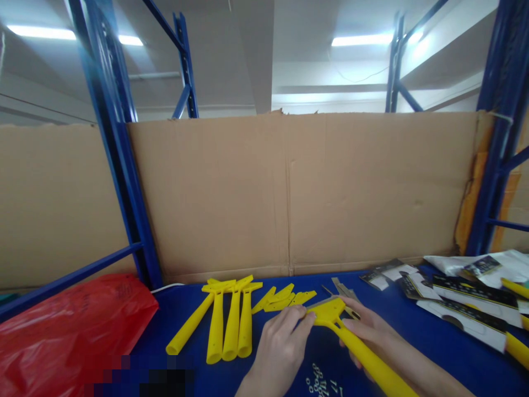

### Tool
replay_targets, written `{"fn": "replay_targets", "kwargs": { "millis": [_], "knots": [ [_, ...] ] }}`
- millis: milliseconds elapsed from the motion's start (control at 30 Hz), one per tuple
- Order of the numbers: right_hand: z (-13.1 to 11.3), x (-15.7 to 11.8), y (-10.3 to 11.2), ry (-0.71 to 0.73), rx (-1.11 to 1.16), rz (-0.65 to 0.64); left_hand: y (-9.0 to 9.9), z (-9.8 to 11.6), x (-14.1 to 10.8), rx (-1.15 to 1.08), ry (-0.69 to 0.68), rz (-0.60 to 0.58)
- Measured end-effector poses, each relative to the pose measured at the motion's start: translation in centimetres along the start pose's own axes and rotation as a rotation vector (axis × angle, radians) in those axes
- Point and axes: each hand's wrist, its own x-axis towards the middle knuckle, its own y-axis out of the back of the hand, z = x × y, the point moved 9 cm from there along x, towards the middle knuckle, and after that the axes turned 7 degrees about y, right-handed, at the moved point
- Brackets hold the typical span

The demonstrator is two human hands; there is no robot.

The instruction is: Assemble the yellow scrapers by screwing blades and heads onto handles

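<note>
A yellow scraper-like tool (366,353) with a wide flat head and a long round handle is held between both hands. My left hand (285,342) pinches the left end of its head, along which a thin grey strip shows. My right hand (367,325) grips the tool near the neck, its fingers partly hidden behind it. Several similar yellow handles (231,325) lie side by side to the left of my hands. Small flat yellow pieces (283,298) lie just behind my left hand. Thin metal strips (344,288) rest beyond my right hand.
On the left, a red plastic bag (78,325) lies on the blue surface (165,325). Black and white packaging cards (467,314) and more yellow handles (516,348) are at the right. Cardboard (215,198) stands behind, between blue metal posts (128,187). Small metal bits (317,380) lie near the front.
</note>
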Motion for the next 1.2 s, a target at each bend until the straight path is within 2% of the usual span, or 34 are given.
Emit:
{"fn": "replay_targets", "kwargs": {
  "millis": [233, 433, 533, 600, 700, 767, 833, 900, 1067, 1200],
  "knots": [
    [0.5, 0.3, -0.9, 0.015, 0.001, -0.102, 0.0, 1.0, 0.2, 0.003, -0.062, -0.039],
    [1.0, 0.6, -0.7, 0.039, -0.007, -0.101, -1.8, -0.2, -0.3, -0.001, 0.068, -0.164],
    [1.1, 0.9, -0.3, 0.056, -0.026, -0.06, -2.5, -1.7, -0.3, 0.016, 0.205, -0.233],
    [1.2, 1.0, 0.0, 0.062, -0.035, -0.014, -2.9, -3.4, -0.5, 0.007, 0.373, -0.314],
    [1.3, 1.1, 0.6, 0.086, -0.042, 0.063, -4.2, -5.5, -1.7, -0.117, 0.633, -0.504],
    [1.3, 1.0, 0.9, 0.097, -0.063, 0.111, -5.1, -5.7, -2.7, -0.257, 0.724, -0.647],
    [1.4, 0.8, 1.1, 0.092, -0.09, 0.158, -5.9, -5.2, -3.4, -0.388, 0.744, -0.756],
    [1.3, 0.6, 1.3, 0.078, -0.116, 0.203, -6.1, -4.6, -3.7, -0.469, 0.728, -0.808],
    [1.3, 0.7, 0.9, 0.036, -0.211, 0.154, -6.4, -4.2, -4.1, -0.486, 0.682, -0.858],
    [1.6, 1.4, 0.9, 0.038, -0.138, 0.085, -6.4, -4.1, -4.0, -0.476, 0.664, -0.841]
  ]
}}
